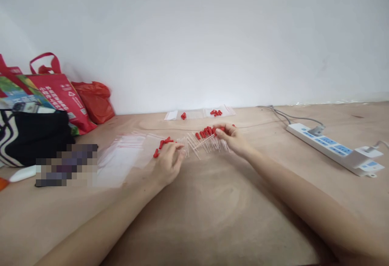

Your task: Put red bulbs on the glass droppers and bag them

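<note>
My right hand [232, 139] pinches a dropper with a red bulb; its thin clear tube [204, 141] points left and down. Just under and beside that hand, several droppers with red bulbs [203, 134] lie in a row on the table. My left hand [170, 161] hovers low over the table, with thumb and fingers apart and nothing visible between them. By its fingertips are loose clear tubes [184, 142]. Loose red rubber bulbs [161, 145] lie just behind and left of the left hand, some of them partly covered by it.
Clear zip bags [121, 158] lie stacked at left. Against the wall rests a bag [197, 114] with red bulbs and tubes. A white power strip [334, 148] with cables stands at right. Red shopping bags [67, 96] and a black bag [36, 136] fill the left side.
</note>
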The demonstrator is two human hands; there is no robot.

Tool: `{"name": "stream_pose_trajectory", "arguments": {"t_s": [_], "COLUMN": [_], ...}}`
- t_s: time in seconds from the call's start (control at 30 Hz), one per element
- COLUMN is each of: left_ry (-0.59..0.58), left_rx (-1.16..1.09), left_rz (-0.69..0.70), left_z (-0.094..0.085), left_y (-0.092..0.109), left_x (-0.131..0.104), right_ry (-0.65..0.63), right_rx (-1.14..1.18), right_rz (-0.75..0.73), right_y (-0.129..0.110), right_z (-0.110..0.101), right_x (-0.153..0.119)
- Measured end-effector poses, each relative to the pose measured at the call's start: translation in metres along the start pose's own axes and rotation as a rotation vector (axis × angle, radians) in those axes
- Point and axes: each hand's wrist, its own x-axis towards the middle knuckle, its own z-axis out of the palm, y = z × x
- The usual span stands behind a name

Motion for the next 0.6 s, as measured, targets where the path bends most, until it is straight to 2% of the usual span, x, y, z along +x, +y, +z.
{"name": "stream_pose_trajectory", "arguments": {"t_s": [0.07, 0.1, 0.2, 0.27, 0.33, 0.43, 0.6], "left_ry": [0.013, -0.034, -0.271, -0.397, -0.461, -0.494, -0.531], "left_rx": [0.211, 0.309, 0.488, 0.543, 0.569, 0.567, 0.533], "left_rz": [-0.120, -0.189, -0.397, -0.481, -0.512, -0.528, -0.507], "left_z": [-0.014, -0.020, -0.032, -0.034, -0.032, -0.028, -0.025], "left_y": [-0.012, -0.018, -0.026, -0.026, -0.024, -0.024, -0.030], "left_x": [0.007, 0.010, 0.013, 0.012, 0.010, 0.007, 0.006], "right_ry": [0.069, 0.084, 0.037, -0.045, -0.119, -0.171, -0.111], "right_rx": [-0.106, -0.184, -0.469, -0.644, -0.822, -1.020, -1.128], "right_rz": [0.002, 0.013, 0.034, 0.034, 0.030, 0.033, 0.073], "right_y": [0.002, 0.002, 0.005, 0.008, 0.013, 0.022, 0.031], "right_z": [-0.017, -0.025, -0.038, -0.036, -0.028, -0.014, -0.006], "right_x": [0.024, 0.035, 0.056, 0.063, 0.067, 0.069, 0.066]}}
